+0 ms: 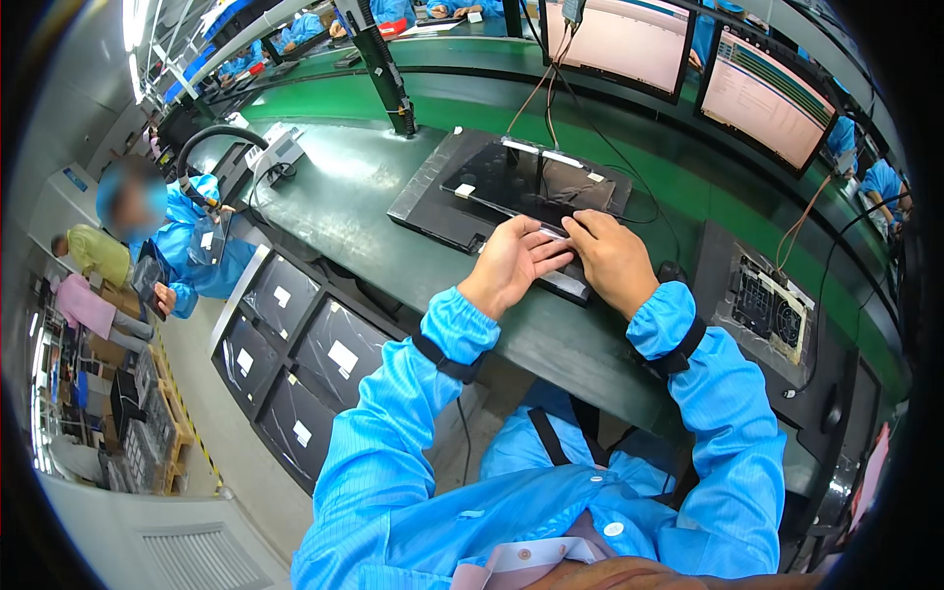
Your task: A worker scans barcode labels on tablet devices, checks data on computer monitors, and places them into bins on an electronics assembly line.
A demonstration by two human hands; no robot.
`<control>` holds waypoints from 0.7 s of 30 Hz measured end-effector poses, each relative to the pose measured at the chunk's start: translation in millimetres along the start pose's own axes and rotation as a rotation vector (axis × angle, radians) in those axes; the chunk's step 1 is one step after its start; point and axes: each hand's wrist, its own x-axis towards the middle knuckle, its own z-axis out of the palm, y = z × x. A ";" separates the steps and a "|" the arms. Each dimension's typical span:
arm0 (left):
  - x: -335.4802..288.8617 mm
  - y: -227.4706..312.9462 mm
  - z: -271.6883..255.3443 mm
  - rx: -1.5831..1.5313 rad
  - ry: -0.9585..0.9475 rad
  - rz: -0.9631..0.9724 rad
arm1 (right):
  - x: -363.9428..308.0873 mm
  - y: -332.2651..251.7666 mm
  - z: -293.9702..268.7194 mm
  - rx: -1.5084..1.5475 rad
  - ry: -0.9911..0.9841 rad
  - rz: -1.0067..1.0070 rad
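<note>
A glossy black flat display panel (565, 187) with small white tabs along its edges lies on a black fixture (430, 200) on the bench. At the panel's near edge, my left hand (513, 265) is turned palm up, its fingers stretched out and apart. My right hand (615, 261) is just beside it, with thumb and fingers pinched together over the near edge. What those fingertips hold, if anything, is too small to make out. Thin cables (536, 103) run down to the panel's far side.
A second fixture (770, 310) with a framed circuit part is at right. Two monitors (767, 93) stand behind. At left, a divided tray (329, 339) holds several dark panels in clear bags; a co-worker in blue (211, 251) handles panels. A black post (379, 69) rises from the green-topped bench (334, 182).
</note>
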 end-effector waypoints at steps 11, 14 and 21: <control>8.6 42.3 -66.3 1.714 0.240 0.812 | -13.4 -3.5 14.3 0.034 -0.095 0.031; 27.0 67.1 -86.9 1.961 0.335 0.571 | -11.0 -1.8 18.5 0.018 -0.119 0.028; 57.2 82.0 -106.3 1.816 0.214 0.744 | -10.6 1.2 28.5 -0.011 -0.119 0.017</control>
